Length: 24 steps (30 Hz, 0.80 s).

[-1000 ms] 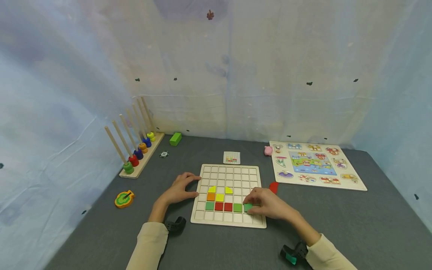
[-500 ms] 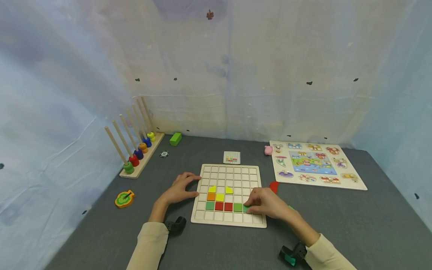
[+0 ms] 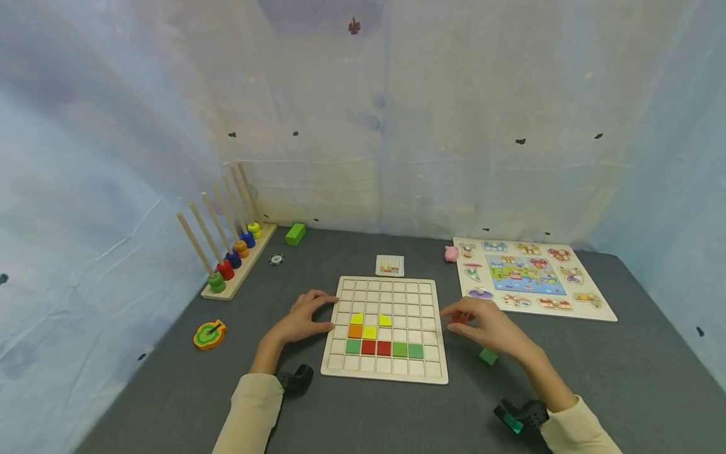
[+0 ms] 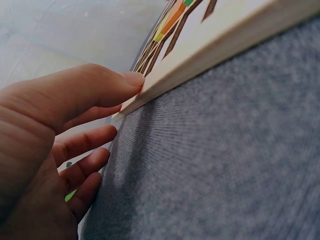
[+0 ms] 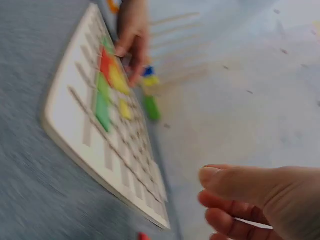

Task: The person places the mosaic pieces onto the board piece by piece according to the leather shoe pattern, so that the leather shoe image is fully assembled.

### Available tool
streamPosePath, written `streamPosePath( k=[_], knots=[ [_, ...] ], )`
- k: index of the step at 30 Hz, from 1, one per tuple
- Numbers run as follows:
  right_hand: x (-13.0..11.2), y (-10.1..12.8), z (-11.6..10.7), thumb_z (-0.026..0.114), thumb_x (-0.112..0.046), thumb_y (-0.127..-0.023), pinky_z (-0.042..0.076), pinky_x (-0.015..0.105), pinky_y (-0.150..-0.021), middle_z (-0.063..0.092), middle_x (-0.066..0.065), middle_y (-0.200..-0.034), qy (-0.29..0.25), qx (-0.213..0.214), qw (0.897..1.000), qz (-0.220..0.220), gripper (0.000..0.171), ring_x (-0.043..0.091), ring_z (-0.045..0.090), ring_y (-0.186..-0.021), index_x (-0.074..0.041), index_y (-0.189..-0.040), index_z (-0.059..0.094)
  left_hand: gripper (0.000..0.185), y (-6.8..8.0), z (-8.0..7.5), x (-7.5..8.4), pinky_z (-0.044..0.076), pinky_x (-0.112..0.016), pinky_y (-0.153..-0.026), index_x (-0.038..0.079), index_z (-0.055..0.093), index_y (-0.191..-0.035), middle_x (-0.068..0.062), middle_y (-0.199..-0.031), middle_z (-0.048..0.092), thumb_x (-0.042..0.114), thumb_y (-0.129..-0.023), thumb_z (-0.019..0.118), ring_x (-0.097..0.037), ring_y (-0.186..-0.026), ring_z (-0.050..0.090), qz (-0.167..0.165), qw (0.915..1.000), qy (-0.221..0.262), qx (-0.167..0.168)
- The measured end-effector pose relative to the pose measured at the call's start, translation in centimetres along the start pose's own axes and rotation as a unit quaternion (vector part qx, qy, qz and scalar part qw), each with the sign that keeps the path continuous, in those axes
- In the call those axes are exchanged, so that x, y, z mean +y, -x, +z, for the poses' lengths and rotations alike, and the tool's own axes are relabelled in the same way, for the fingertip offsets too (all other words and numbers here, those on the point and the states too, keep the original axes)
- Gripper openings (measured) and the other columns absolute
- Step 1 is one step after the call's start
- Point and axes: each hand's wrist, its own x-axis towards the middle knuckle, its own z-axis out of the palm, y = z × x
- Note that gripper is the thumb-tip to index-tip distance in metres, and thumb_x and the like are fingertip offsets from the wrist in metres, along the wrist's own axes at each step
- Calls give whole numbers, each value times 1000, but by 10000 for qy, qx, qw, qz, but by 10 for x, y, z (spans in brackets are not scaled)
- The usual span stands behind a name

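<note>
A square wooden grid board (image 3: 391, 296) lies on the dark cloth, with several coloured tiles in its cells. At the right end of the lower tile row sits a green tile (image 3: 416, 351), flush in its cell. My left hand (image 3: 302, 316) rests against the board's left edge, thumb and fingertips touching it. Beyond the right edge, my right hand (image 3: 482, 325) hovers with loosely bent fingers over a red piece (image 3: 460, 318), partly hidden by them. Nothing shows between its thumb and fingers in the right wrist view. A loose green piece (image 3: 489, 356) lies beneath that wrist.
A small pattern card (image 3: 389, 265) lies behind the board. At the left stand a peg rack (image 3: 237, 270) with beads, a green block (image 3: 295, 234), a chip (image 3: 276, 259) and a wooden tree piece (image 3: 209, 335). A picture puzzle (image 3: 533, 277) and pink pig (image 3: 450, 253) lie right.
My right hand has let go of the green tile, now fully visible in its cell, and moved right, off the board to the red piece. My left hand has stayed put.
</note>
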Motion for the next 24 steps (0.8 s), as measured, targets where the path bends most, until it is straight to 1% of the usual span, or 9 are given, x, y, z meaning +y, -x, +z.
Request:
streamPosePath(
  k=[3,5,8,11,13,17,20,24],
  knots=[
    [4,6,-12,69,-14,-84,49,32,-68,65,-4,-91,64,-50,9998,173,23,3,56,-78,-12,-108,68,55,0,0,0,31,-55,-95,17,53,-132,-8,-131,42,29,-82,71,-28,-117,35,-3,10000,-1,8],
    [4,9,-20,70,-15,-84,49,33,-69,65,0,-95,87,-209,9992,325,25,7,58,-79,-10,-108,67,55,0,0,0,31,-55,-95,17,53,-132,-8,-131,42,29,-81,72,-28,-117,35,0,10000,3,12],
    [3,13,-31,72,-16,-81,49,35,-71,64,4,-95,13,-591,9965,598,27,14,57,-79,-6,-105,67,55,-1,1,-1,31,-55,-94,17,53,-132,-7,-130,42,30,-82,71,-28,-116,35,35,10000,-4,13],
    [3,18,-38,75,-18,-78,47,32,-68,61,5,-91,-131,-1069,9904,871,30,17,54,-77,-5,-103,66,56,-1,2,-2,31,-55,-94,17,53,-132,-7,-130,42,30,-82,71,-28,-116,35,51,10000,24,-8],
    [6,21,-40,77,-18,-75,46,29,-66,59,5,-91,-247,-1377,9841,1090,34,16,52,-76,-4,-103,65,56,-1,2,-2,31,-55,-94,17,53,-133,-7,-130,42,31,-82,71,-27,-116,35,65,10000,19,-11],
    [12,26,-37,80,-20,-71,42,26,-63,56,4,-88,-306,-1766,9729,1459,39,14,50,-74,-3,-101,62,55,0,1,0,31,-55,-94,16,53,-133,-7,-130,43,29,-82,71,-28,-115,36,73,10000,-3,-1],
    [16,27,-33,81,-22,-70,40,26,-61,53,3,-82,-256,-1909,9662,1711,39,12,47,-71,-4,-98,60,55,0,1,1,31,-55,-94,16,53,-132,-8,-129,43,28,-82,71,-28,-115,36,56,10000,-17,13],
    [17,28,-28,82,-23,-69,39,26,-56,52,0,-75,-206,-1947,9606,1972,39,9,46,-64,-7,-95,57,55,0,0,1,31,-55,-94,16,53,-132,-7,-129,43,28,-82,71,-27,-115,36,54,10000,-7,22]
  ],
)
